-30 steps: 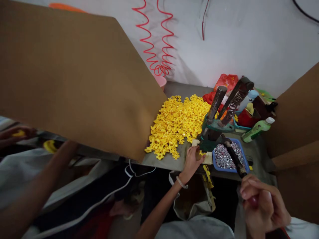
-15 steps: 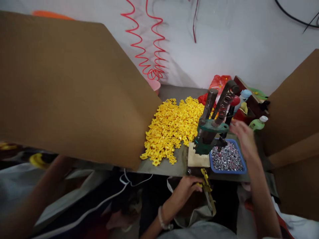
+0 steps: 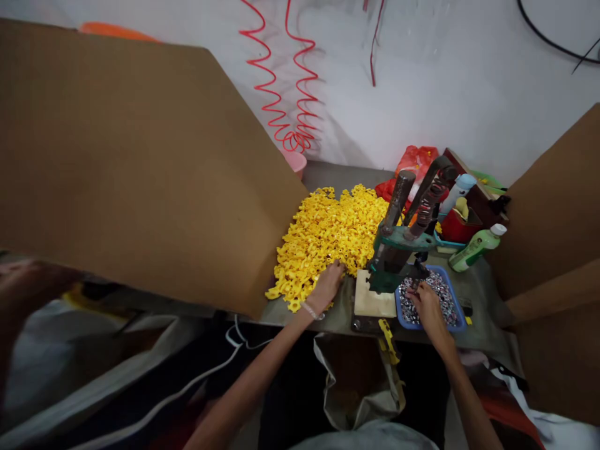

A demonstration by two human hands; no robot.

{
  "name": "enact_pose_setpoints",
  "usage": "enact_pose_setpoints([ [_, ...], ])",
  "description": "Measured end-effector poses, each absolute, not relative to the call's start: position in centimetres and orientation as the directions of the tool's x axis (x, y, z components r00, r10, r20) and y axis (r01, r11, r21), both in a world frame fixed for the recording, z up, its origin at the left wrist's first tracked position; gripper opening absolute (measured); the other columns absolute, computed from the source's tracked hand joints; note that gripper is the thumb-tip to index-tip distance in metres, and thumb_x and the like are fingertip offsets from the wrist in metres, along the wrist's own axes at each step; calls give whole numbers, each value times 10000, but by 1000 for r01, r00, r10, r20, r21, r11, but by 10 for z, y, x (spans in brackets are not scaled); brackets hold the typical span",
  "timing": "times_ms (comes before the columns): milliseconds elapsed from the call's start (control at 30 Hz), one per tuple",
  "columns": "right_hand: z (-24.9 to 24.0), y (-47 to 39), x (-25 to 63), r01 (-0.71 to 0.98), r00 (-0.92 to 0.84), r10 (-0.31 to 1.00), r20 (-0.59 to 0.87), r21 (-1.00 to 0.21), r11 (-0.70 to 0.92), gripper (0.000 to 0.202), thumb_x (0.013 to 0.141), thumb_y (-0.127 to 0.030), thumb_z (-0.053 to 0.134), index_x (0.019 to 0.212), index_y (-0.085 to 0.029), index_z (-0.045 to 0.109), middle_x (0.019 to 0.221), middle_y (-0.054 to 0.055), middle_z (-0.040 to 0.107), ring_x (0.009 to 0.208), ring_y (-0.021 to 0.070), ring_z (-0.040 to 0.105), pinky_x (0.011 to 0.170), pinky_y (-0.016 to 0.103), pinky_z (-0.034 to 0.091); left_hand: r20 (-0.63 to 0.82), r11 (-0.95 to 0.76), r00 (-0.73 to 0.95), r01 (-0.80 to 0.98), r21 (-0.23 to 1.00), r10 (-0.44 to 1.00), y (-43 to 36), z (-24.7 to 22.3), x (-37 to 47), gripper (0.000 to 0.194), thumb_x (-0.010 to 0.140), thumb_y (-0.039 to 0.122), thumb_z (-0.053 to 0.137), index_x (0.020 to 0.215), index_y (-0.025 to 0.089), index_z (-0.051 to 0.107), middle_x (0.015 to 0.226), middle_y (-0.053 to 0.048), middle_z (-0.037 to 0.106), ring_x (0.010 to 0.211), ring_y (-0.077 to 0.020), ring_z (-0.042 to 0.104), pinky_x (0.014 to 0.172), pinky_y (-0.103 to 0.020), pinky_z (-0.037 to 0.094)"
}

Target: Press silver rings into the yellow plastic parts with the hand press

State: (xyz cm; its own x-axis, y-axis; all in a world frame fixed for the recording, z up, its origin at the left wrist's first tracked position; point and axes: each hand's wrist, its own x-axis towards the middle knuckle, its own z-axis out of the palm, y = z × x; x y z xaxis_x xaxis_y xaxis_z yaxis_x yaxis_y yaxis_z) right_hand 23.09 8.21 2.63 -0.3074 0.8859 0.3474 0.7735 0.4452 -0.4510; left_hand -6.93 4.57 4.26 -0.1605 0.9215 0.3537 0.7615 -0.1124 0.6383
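Observation:
My left hand (image 3: 327, 289) reaches into the near right edge of a heap of small yellow plastic parts (image 3: 323, 231). Its fingers are curled down at the parts, and what lies between them is hidden. Over a blue tray (image 3: 462, 312) of small shiny metal pieces (image 3: 440, 290), my right hand (image 3: 427, 306) is bent with thumb and fingertips pinched at the pieces. Between both hands stands a green hand lever press (image 3: 389, 259) with dark handles, behind a pale block (image 3: 372, 297).
Cardboard panels (image 3: 140, 169) flank the table. A green bottle (image 3: 478, 247), a red container (image 3: 462, 225) and a red bag (image 3: 417, 162) stand behind the tray. Below the edge hang a yellow strip (image 3: 389, 340) and an open sack (image 3: 328, 375). Another person's arm (image 3: 28, 287) is at left.
My left hand has moved from the yellow strip below the table edge up to the yellow heap. My right hand has come down from beside the press to the metal pieces in the tray.

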Motion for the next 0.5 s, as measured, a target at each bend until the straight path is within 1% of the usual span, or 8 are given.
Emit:
enact_pose_setpoints([
  [67,29,82,235,779,-285,885,368,-449,438,323,896,-320,429,789,-146,679,853,96,606,836,208,553,785,342,454,337,-124,-151,733,669,929,43,45,-72,253,779,92,541,1004,178,620,977,-60,596,843,-187,607,782,-325,522],
  [167,35,77,237,779,-226,883,412,-468,418,339,898,-358,433,852,-141,690,893,109,616,887,224,547,821,364,448,329,-139,-166,668,731,930,33,52,-68,317,796,84,505,1069,187,628,1032,-66,593,922,-176,614,795,-320,540],
  [233,40,71,234,753,-196,891,410,-519,405,352,890,-390,445,862,-137,690,899,115,635,888,228,562,828,370,449,336,-175,-195,563,808,922,23,55,-57,298,816,98,497,1051,202,648,1076,-66,601,994,-179,611,814,-318,545],
  [267,44,68,230,729,-177,903,392,-565,387,362,881,-412,458,861,-135,690,899,118,648,880,229,574,824,370,452,336,-196,-206,500,844,919,18,55,-49,275,827,119,506,1040,208,656,1087,-65,610,1010,-182,613,815,-319,550],
  [333,51,62,221,647,-131,945,300,-696,311,385,841,-465,506,873,-132,695,905,119,674,860,228,600,807,360,467,328,-216,-207,429,877,922,8,53,-33,240,842,183,548,1053,217,658,1066,-65,637,980,-191,633,807,-327,559],
  [400,59,56,208,527,-114,983,144,-830,183,412,777,-509,570,867,-130,704,872,112,691,800,214,619,757,332,487,324,-189,-201,497,847,924,0,49,-19,286,850,245,582,1132,232,628,1036,-66,661,928,-201,652,813,-351,560],
  [433,62,55,202,469,-135,989,55,-876,112,422,743,-522,599,853,-128,705,845,107,694,755,202,620,715,313,493,333,-175,-200,551,816,921,-3,46,-13,326,855,266,588,1179,235,602,1052,-72,665,941,-211,653,834,-369,554],
  [500,66,54,191,398,-211,973,-90,-917,1,437,682,-538,641,805,-122,697,769,91,686,654,172,601,618,274,483,378,-181,-187,637,749,907,-5,41,-5,382,860,284,594,1237,230,558,1142,-88,653,1064,-238,622,924,-416,515],
])
